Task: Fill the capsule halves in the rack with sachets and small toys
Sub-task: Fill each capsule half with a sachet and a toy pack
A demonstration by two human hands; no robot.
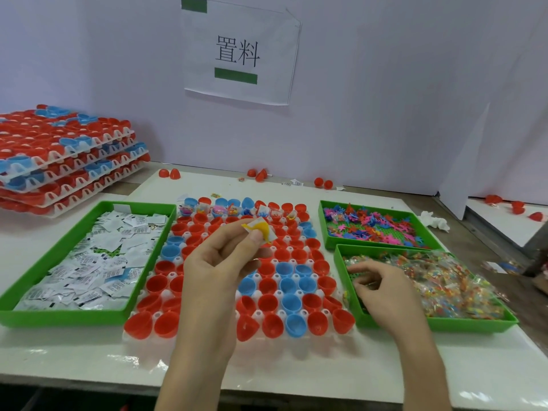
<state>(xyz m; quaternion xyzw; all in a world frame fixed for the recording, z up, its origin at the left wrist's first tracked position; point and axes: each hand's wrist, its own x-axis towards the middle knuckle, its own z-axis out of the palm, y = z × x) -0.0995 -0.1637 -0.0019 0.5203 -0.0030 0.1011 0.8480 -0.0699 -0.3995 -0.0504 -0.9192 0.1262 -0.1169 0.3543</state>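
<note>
A white rack (pixel 130 336) of red and blue capsule halves (pixel 292 302) lies in the middle of the table. Only the far rows hold toys and sachets (pixel 219 209). My left hand (pixel 219 262) hovers over the rack and pinches a small bagged yellow toy (pixel 261 229) between thumb and fingers. My right hand (pixel 376 287) reaches into the near right green tray (pixel 439 324), fingers curled among clear bags of small coloured candy-like pieces (pixel 444 280); whether it holds one is hidden.
A green tray of white sachets (pixel 98 256) sits left of the rack. A green tray of pink and blue plastic toys (pixel 370 225) sits far right. Stacked filled racks (pixel 59 155) stand at the far left. Loose red halves (pixel 323 183) lie along the wall.
</note>
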